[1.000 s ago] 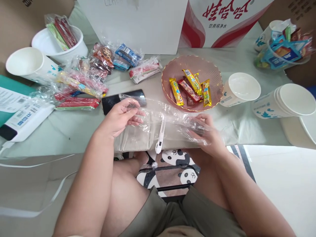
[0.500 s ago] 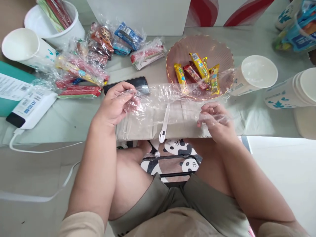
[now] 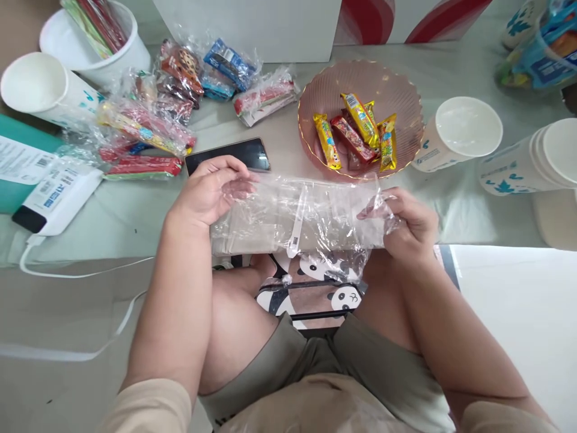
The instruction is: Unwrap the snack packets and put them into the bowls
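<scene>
A sheet of clear plastic film (image 3: 333, 222), perhaps a flattened bag, is stretched between my two hands above the table's front edge. My left hand (image 3: 215, 191) pinches its left end, and my right hand (image 3: 403, 222) grips the right end, where the film bunches over the fingers. Beneath the film, a narrow white strip (image 3: 297, 224) with a dark mark near its lower end shows through. Just behind my left hand lies a black phone (image 3: 238, 156). Beyond the film stands a pink scalloped bowl (image 3: 311, 96) holding several yellow and red wrapped candies (image 3: 360, 120).
Bagged snacks (image 3: 148, 126) are heaped at left, beside a paper cup (image 3: 33, 84), a white tub (image 3: 130, 36) and a white device (image 3: 58, 201) with a cable. At right are a paper cup (image 3: 469, 132), stacked cups (image 3: 523, 162) and a clear container (image 3: 541, 66).
The film has come down from in front of the bowl and now hangs lower, over the table's front edge. My right hand has turned and closed more tightly on it; my left hand has barely moved.
</scene>
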`<act>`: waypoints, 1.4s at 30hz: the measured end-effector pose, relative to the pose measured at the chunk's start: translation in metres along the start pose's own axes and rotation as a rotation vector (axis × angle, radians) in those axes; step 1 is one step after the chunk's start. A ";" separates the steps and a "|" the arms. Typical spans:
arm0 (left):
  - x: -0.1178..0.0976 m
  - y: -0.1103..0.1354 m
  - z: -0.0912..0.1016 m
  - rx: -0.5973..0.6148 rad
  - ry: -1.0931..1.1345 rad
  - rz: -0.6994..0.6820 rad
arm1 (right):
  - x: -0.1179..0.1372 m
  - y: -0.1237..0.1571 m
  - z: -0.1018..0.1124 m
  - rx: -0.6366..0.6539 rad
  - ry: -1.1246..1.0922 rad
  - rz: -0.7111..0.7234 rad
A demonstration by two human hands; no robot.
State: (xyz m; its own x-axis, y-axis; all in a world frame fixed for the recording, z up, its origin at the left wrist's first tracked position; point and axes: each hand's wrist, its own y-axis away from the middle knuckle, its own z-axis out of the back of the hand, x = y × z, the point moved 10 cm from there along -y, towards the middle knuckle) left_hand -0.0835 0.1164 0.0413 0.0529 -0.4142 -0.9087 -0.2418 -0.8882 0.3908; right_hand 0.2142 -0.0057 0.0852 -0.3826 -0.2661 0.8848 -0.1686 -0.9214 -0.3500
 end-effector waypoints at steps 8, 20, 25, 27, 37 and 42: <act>0.006 -0.023 0.010 0.118 -0.030 -0.126 | 0.015 0.000 0.003 0.027 0.207 0.226; 0.004 -0.017 -0.006 0.163 -0.413 -0.417 | -0.032 -0.006 0.008 -0.053 0.209 -0.144; 0.010 -0.009 -0.017 0.162 -0.686 -0.491 | -0.045 -0.006 0.012 -0.085 0.161 -0.302; 0.010 -0.008 -0.018 0.130 -0.768 -0.487 | -0.046 -0.005 0.012 -0.096 0.138 -0.339; -0.001 -0.010 0.003 0.027 -0.466 -0.561 | -0.046 -0.005 0.015 -0.227 -0.141 -0.378; 0.005 -0.024 0.018 0.025 -0.396 -0.564 | -0.038 -0.008 0.017 -0.246 -0.176 -0.266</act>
State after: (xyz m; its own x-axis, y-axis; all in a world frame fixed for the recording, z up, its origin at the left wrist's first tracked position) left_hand -0.0947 0.1391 0.0247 -0.1795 0.2185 -0.9592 -0.3039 -0.9397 -0.1572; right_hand 0.2459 0.0071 0.0594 -0.1382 -0.0919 0.9861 -0.4612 -0.8752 -0.1462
